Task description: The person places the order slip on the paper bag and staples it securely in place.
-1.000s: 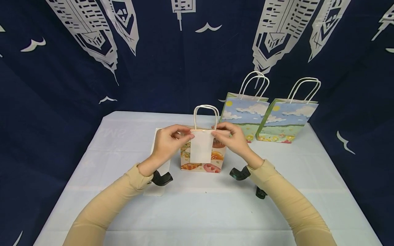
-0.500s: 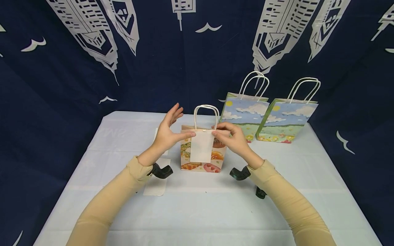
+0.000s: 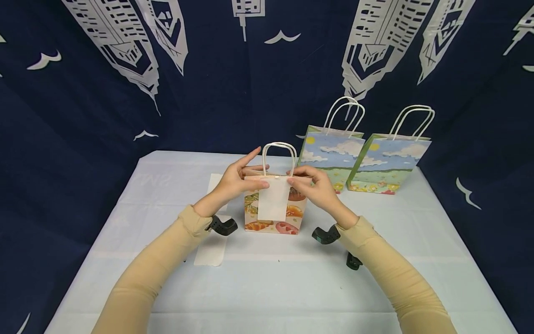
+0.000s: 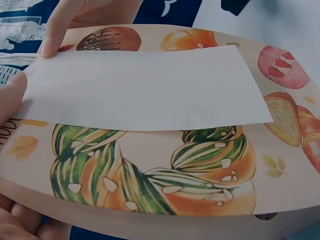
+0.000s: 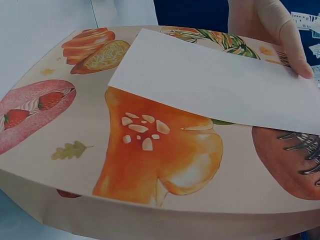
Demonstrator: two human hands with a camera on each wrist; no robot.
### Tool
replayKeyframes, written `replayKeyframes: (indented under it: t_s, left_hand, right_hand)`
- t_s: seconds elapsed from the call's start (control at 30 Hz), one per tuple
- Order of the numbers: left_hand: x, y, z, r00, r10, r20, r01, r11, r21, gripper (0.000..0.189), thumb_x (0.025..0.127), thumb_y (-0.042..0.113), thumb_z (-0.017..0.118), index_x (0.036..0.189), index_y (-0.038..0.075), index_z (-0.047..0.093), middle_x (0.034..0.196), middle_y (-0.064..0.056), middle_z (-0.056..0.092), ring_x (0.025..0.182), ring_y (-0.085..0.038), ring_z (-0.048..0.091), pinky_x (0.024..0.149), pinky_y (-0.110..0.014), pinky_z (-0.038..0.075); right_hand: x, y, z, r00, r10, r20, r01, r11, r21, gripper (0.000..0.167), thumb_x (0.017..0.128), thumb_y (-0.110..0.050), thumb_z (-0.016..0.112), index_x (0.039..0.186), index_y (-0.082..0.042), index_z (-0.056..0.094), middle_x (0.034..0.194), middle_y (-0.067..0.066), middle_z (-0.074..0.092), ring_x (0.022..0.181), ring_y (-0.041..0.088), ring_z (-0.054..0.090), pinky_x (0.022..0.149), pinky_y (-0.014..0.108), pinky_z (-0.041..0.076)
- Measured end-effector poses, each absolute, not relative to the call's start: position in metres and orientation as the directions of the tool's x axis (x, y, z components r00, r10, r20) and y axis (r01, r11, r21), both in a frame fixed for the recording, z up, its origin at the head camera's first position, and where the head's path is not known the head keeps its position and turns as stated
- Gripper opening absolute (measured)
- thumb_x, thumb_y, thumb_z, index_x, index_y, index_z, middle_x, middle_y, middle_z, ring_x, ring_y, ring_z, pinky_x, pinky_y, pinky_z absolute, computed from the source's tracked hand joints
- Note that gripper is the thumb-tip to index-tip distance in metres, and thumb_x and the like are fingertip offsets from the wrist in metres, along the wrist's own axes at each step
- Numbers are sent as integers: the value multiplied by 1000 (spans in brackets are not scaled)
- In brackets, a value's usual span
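Observation:
A small paper gift bag [image 3: 294, 211] printed with breads stands upright on the table, its white twisted handles [image 3: 280, 144] raised. Against its front lies a plain white paper strip [image 3: 273, 199], top end at the bag's mouth. My left hand [image 3: 234, 182] pinches the upper edge, thumb over the strip and other fingers behind the bag; the index finger points up beside the handle. On the other side my right hand [image 3: 314, 186] grips the same edge, thumb by the strip's corner. In the left wrist view the strip [image 4: 145, 87] lies over the printed panel.
Two taller gift bags with a sky and meadow print, one [image 3: 329, 148] and another [image 3: 392, 162], stand at the back right. White paper pieces [image 3: 210, 250] lie left of the bread bag, partly under my left arm. A dark blue curtain [image 3: 233, 93] hangs behind the table.
My left hand let go of the bag's top with its fingers spread upward, then came back to the right, fingers behind the edge and thumb on the strip. My right hand stayed put.

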State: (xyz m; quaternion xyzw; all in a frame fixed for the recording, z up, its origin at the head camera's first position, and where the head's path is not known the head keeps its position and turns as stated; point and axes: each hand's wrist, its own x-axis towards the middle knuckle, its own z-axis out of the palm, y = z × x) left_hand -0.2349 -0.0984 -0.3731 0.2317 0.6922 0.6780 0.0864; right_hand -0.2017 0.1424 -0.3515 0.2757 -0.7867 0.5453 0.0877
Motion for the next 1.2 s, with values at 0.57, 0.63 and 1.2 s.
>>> replayKeyframes:
  t_s: [0.57,0.63,1.2]
  left_hand:
    - [-232,-91,-375,-937,319,145,185,100,978,37,78,12,77,111,-1,68,96,-12,71,85,-19,68,75,-32,55]
    - [-232,-91,-376,-941,311,136,180,117,977,33,77,13,78,106,-1,70,94,-11,71,83,-19,69,74,-32,55]
    - [-229,-90,-374,-950,287,123,166,131,977,28,78,17,78,98,-2,72,86,-11,72,75,-18,68,70,-32,56]
  right_hand:
    - [-202,143,-348,-854,-348,386,-486,269,-831,15,87,4,62,100,9,63,97,23,63,92,10,55,88,44,44]
    - [-202,143,-348,-854,-352,383,-484,271,-832,14,87,4,62,100,9,63,98,23,63,93,10,55,89,44,44]
    - [-203,148,-347,-863,-363,352,-465,294,-835,19,86,4,63,105,8,63,105,23,61,104,32,54,95,49,40]
